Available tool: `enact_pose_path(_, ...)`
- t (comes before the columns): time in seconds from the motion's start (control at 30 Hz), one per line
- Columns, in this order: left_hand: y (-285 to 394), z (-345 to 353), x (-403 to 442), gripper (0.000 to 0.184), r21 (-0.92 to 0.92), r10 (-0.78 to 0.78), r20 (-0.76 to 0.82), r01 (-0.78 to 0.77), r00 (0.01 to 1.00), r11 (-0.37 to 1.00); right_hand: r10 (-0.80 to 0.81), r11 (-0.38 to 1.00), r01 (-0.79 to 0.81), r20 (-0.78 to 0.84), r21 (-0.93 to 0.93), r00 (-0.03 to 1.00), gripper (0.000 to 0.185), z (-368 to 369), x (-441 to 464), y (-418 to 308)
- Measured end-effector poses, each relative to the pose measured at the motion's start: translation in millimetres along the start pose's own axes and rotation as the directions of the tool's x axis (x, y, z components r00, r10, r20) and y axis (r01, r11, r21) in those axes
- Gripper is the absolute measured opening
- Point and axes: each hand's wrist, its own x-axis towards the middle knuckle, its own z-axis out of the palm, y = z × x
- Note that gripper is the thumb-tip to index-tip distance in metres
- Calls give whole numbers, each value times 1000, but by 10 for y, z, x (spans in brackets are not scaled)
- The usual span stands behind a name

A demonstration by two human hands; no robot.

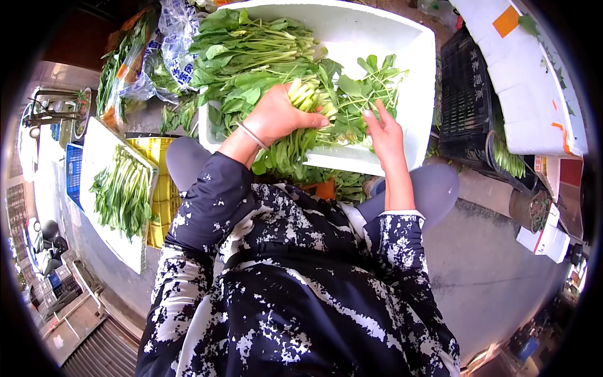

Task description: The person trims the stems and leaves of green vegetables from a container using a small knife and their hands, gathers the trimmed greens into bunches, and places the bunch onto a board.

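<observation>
Left hand: grip closed around one gathered bunch of greens, over the white foam box. Right hand: grip partly open, no held item visible, fingertips near loose sprigs. Loose sprigs and piled greens lie ungathered

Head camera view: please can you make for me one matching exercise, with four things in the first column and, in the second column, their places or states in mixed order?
Column 1
1. Left hand
2. Right hand
3. Black crate
4. Yellow crate

Column 2
A. Outside the white box, on its right
B. Grips a bunch of greens, with a bracelet on the wrist
C. On the left, next to a white board
D. Fingertips near loose sprigs

Right pairs: 1-B, 2-D, 3-A, 4-C
</observation>
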Motion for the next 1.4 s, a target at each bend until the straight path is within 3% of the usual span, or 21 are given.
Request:
enact_pose_path(0.07,-19,40,50,30,-18,-32,-36,32,999,999,79,997,-80,162,-3,984,53,114,-151,-458)
enact_pose_path(0.13,-7,67,69,29,-7,14,-25,-15,1000,1000,34,987,-63,192,150,981,53,272,-178,-501)
enact_pose_path(0.23,-69,56,78,25,6,86,-2,-86,996,996,-71,940,-4,207,342,976,33,394,-200,-596)
enact_pose_path(0.33,-115,-28,76,25,154,12,-61,-2,998,988,-24,962,-32,204,270,979,25,397,-209,-638)
enact_pose_path(0.47,-27,-171,4,26,97,-4,-135,17,991,995,-35,968,-5,153,251,988,18,239,-139,-668)
enact_pose_path(0.53,138,-288,-106,22,-152,-73,-244,36,967,988,71,994,-75,60,81,996,14,15,2,-691)
enact_pose_path(0.57,136,-372,-132,17,-120,-51,-314,13,948,993,-126,953,107,-48,-285,991,14,-111,145,-528)
enact_pose_path(0.6,-59,-507,-69,15,102,119,-337,-89,934,991,-342,749,222,-77,-624,937,14,-222,269,-344)
enact_pose_path(0.63,-1,-467,-132,16,341,174,-355,-46,919,939,-404,569,205,-54,-796,913,16,-277,283,-358)
enact_pose_path(0.67,67,-428,-206,16,559,239,-364,7,900,829,-414,566,212,-53,-797,909,16,-271,307,-364)
enact_pose_path(0.7,36,-393,-245,18,761,383,-330,3,863,649,-238,857,169,-85,-487,967,16,-198,267,-463)
enact_pose_path(0.73,15,-372,-263,22,857,506,-255,-50,824,513,-41,994,38,-34,-102,999,17,-131,208,-501)
enact_pose_path(0.8,62,-324,-268,21,710,438,-433,-2,788,704,-104,982,99,-25,-161,994,16,-22,173,-496)
enact_pose_path(0.87,-122,-438,-176,21,580,364,-489,-17,793,815,-44,921,66,64,-384,997,16,84,118,-594)
enact_pose_path(0.93,-125,-438,-162,20,425,277,-537,-28,797,905,16,987,24,249,-157,968,16,220,49,-635)
enact_pose_path(0.97,-135,-402,-189,20,183,120,-483,-34,867,983,-3,996,28,305,-79,952,16,287,15,-671)
enact_pose_path(1.0,-118,-377,-216,20,-69,-19,-383,-8,924,998,-25,1000,27,358,-1,933,16,362,-34,-756)
enact_pose_path(1.07,-238,-347,-229,25,-166,-39,-250,-3,968,986,40,987,-101,412,127,910,16,511,-139,-981)
enact_pose_path(1.13,-285,-266,-272,27,-303,-96,-199,32,975,952,-30,947,-135,498,292,867,19,697,-155,-908)
enact_pose_path(1.3,-455,-423,-415,25,-402,-153,-80,108,985,909,115,952,-268,638,147,761,25,855,39,-926)
enact_pose_path(1.4,-516,-441,-456,28,-544,-140,-91,68,986,836,224,966,-250,261,70,939,24,1087,676,-529)
